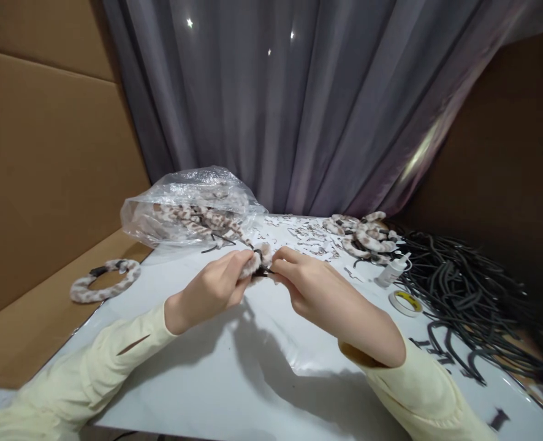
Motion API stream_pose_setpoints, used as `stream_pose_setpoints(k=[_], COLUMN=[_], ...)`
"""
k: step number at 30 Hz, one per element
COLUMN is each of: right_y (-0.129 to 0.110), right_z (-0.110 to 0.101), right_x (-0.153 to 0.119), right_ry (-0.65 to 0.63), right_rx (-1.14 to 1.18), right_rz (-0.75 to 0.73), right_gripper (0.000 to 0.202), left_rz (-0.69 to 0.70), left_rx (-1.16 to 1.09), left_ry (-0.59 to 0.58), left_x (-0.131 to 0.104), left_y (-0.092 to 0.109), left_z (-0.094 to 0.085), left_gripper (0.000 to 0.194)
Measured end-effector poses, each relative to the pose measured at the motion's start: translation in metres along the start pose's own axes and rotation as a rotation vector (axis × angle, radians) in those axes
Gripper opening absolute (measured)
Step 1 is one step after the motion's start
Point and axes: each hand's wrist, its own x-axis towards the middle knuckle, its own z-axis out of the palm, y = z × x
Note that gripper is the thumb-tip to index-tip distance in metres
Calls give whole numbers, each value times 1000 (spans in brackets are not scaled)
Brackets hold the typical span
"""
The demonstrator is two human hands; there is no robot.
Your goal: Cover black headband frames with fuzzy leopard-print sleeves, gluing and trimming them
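Near the middle of the head view, my left hand [217, 286] is closed on a furry spotted piece [252, 264], pale with brown patches. Close to its right, my right hand [304, 283] pinches the end of a thin black cord [266, 270] that comes out of the furry piece. Both hands are raised over the white table [198, 373], and their shadows fall on it. The fingers hide part of the furry piece.
Behind my left hand lies a clear plastic bag [193, 199] of furry strips. A furry ring [87, 295] rests on cardboard at left. At right are more furry rings [368, 239], a small white bottle [391, 271], a tape roll [406, 304] and tangled black cords [464, 288].
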Motion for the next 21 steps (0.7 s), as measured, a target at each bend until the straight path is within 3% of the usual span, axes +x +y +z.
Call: stream_pose_setpoints(k=[5,11,17,21], right_y=[-6,0,10,22], right_z=[-2,0,4,5], right_x=[0,3,8,12], right_ry=[-101,100,68,21], right_rx=[-231,-304,-229,9], right_rz=[66,85,54,-16], right_gripper=[26,26,32,38], left_rz=[-90,-115,-168,-192], left_rx=[-131,-250,-367,-443], left_ry=[-70,-294,-413,-430], left_x=[6,13,19,18], left_y=[4,4,14,15], left_z=[2,-12,-19,-20], left_gripper=[16,25,23,23])
